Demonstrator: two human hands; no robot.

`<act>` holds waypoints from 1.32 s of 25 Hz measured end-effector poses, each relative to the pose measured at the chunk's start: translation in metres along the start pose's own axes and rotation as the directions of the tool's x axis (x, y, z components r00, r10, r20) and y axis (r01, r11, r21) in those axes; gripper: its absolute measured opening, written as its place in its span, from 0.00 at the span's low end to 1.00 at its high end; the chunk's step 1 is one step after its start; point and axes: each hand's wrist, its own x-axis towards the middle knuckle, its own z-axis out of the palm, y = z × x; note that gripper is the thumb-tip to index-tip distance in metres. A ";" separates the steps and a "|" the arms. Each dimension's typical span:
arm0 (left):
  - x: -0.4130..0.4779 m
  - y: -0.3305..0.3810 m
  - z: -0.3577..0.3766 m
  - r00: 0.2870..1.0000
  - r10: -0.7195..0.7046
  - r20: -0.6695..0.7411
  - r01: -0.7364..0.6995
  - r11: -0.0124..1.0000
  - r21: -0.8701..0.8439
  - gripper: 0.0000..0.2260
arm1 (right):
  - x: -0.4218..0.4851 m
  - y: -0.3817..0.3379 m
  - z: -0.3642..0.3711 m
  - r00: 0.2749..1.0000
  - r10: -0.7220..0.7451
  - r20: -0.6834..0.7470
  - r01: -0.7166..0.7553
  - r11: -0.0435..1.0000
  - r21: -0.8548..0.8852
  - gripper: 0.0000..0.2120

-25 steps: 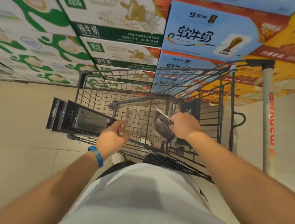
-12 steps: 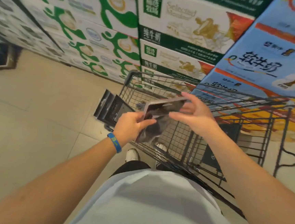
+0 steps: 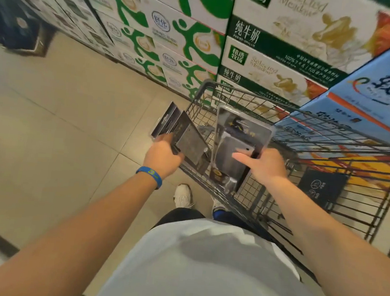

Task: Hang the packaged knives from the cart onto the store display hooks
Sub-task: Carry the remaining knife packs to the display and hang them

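Left grip [image 3: 162, 159] clamps fanned stack of knife packs [image 3: 185, 137] at left edge of cart [image 3: 345, 146]. Right grip [image 3: 263, 165] pinches single blister pack [image 3: 239, 137] upright over basket. Hooks out of view. Risk: loose stack slides apart; slick blister slips from thumb pinch.

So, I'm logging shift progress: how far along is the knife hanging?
Done: nothing hung that shows; no hooks are in view. In hand: the left hand grips a stack of dark packs, the right hand holds a clear pack by the cart. Left: a black box sits in the cart; everything needs hanging.
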 end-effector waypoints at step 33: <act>-0.036 0.180 -0.182 0.852 0.331 -0.406 -0.511 0.349 -0.786 0.23 | -0.085 -0.066 -0.062 0.935 -0.161 -0.317 0.330 0.724 0.606 0.19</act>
